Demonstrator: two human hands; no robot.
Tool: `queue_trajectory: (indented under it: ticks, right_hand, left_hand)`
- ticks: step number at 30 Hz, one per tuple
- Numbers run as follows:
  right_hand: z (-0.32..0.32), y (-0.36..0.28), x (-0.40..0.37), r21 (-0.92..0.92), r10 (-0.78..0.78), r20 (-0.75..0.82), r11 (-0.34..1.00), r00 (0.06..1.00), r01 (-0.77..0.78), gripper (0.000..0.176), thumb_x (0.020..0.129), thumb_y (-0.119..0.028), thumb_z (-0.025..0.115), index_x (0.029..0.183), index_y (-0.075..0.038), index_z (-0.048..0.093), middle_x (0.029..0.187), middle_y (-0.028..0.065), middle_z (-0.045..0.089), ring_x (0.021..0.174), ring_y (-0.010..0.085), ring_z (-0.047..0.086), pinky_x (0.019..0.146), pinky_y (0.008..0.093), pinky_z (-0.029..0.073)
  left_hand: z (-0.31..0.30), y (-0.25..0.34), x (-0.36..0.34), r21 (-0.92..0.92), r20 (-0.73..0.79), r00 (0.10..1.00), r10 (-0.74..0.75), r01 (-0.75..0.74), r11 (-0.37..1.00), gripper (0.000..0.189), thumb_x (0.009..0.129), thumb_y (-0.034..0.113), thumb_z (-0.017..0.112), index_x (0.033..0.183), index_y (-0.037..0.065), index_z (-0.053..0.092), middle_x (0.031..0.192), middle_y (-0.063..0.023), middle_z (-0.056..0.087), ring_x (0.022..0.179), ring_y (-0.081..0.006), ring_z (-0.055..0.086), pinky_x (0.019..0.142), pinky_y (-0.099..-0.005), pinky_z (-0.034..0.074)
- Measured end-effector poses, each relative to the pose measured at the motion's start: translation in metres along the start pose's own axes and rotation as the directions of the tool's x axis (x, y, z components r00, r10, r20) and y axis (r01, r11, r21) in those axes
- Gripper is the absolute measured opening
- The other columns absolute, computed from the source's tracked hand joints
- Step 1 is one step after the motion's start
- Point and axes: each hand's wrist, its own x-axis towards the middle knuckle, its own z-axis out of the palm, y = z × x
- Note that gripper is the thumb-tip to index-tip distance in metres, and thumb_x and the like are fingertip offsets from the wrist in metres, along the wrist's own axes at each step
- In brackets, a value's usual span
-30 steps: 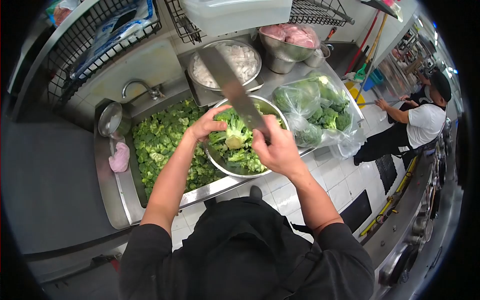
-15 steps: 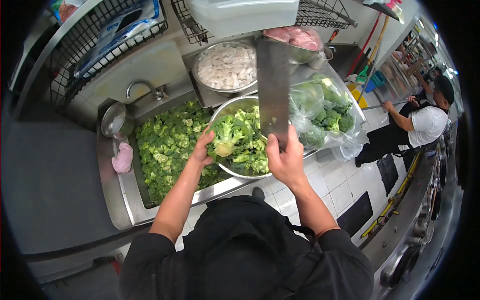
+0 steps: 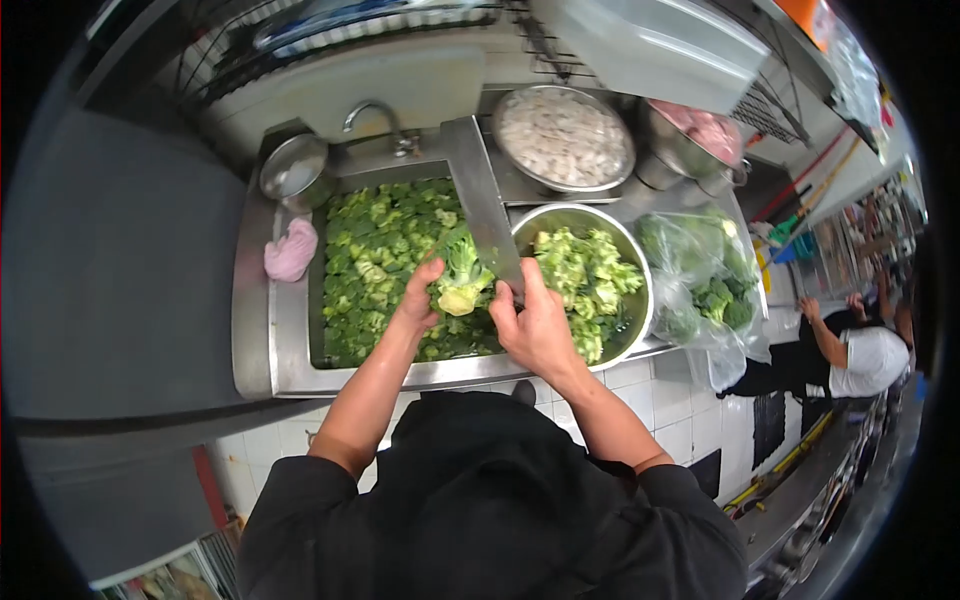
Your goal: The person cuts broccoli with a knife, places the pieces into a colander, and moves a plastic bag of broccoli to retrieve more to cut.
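My left hand (image 3: 419,297) is closed around a head of broccoli (image 3: 461,279), its pale cut stem facing me. In my right hand (image 3: 537,324) is a cleaver (image 3: 481,193), gripped at the handle, with the broad blade pointing away from me. The blade stands right beside the broccoli's right side. Below both hands, a sink (image 3: 290,345) is filled with cut broccoli florets (image 3: 385,270). To the right of my right hand, a steel bowl (image 3: 647,290) holds pale green broccoli stem pieces (image 3: 590,265).
A bowl of whitish sliced pieces (image 3: 562,135) stands behind, beside a pot of pink meat (image 3: 698,128). Bagged broccoli (image 3: 722,303) lies at right. A faucet (image 3: 380,122), steel pot (image 3: 297,172) and pink cloth (image 3: 291,250) are at the sink. A person (image 3: 850,355) stands far right.
The view has turned, shifting the counter's contents rightward. My hands have moved from the bowl's front over the sink, and the cleaver has come in against the broccoli's side.
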Motion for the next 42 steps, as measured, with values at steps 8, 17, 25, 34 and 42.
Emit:
queue_trajectory:
  ticks: [8, 17, 25, 34, 42]
  right_hand:
    - [0.039, -0.015, 0.034, -0.117, -0.088, 0.039, 0.989, 0.995, 0.092, 0.022, 0.093, -0.007, 0.06, 0.11, -0.003, 0.047, 0.072, 0.0233, 0.066, 0.059, 0.0428, 0.065, 0.052, 0.048, 0.047]
    - [0.065, -0.096, 0.043, -0.061, -0.332, -0.009, 0.942, 0.943, 0.33, 0.025, 0.089, 0.0, 0.062, 0.112, 0.004, 0.052, 0.07, 0.0133, 0.066, 0.057, 0.0267, 0.068, 0.053, 0.0352, 0.051]
    - [0.107, -0.035, 0.048, -0.137, -0.031, 0.055, 0.99, 0.998, 0.038, 0.02, 0.093, -0.01, 0.059, 0.107, -0.004, 0.047, 0.073, 0.0221, 0.067, 0.065, 0.043, 0.068, 0.055, 0.048, 0.052]
    - [0.057, -0.018, 0.025, 0.021, 0.079, -0.098, 0.997, 0.992, -0.077, 0.02, 0.094, -0.007, 0.058, 0.11, 0.004, 0.054, 0.083, 0.0167, 0.07, 0.069, 0.0232, 0.066, 0.065, 0.0357, 0.052]
    - [0.059, -0.006, -0.001, -0.101, 0.0, 0.107, 0.995, 0.994, 0.011, 0.024, 0.095, -0.013, 0.058, 0.116, -0.006, 0.048, 0.068, 0.022, 0.065, 0.059, 0.0385, 0.067, 0.053, 0.045, 0.05]
  left_hand:
    - [-0.04, 0.077, -0.017, 0.121, 0.063, 0.995, 0.077, -0.084, 0.989, 0.091, 0.071, 0.045, 0.074, 0.144, -0.001, 0.044, 0.129, -0.0139, 0.062, 0.116, -0.0246, 0.063, 0.102, -0.0361, 0.048]
    - [-0.062, 0.165, -0.028, 0.475, 0.244, 0.968, -0.06, -0.065, 0.878, 0.084, 0.069, 0.048, 0.076, 0.135, -0.001, 0.055, 0.124, -0.0124, 0.064, 0.114, -0.0226, 0.062, 0.103, -0.0332, 0.045]
    - [-0.096, 0.175, -0.01, 0.724, 0.182, 0.971, -0.154, -0.027, 0.689, 0.097, 0.073, 0.057, 0.075, 0.144, -0.002, 0.047, 0.14, -0.0146, 0.054, 0.13, -0.0242, 0.052, 0.113, -0.0364, 0.037]
    - [-0.119, 0.096, -0.047, -0.415, 0.144, 0.982, 0.125, -0.055, 0.908, 0.114, 0.072, 0.087, 0.055, 0.153, 0.011, 0.035, 0.145, -0.0185, 0.051, 0.129, -0.0402, 0.052, 0.104, -0.0587, 0.047]
    - [-0.11, 0.03, -0.029, -0.322, -0.065, 0.986, 0.152, -0.165, 0.932, 0.082, 0.087, 0.071, 0.057, 0.143, 0.012, 0.048, 0.133, -0.0154, 0.06, 0.119, -0.0411, 0.058, 0.092, -0.0573, 0.051]
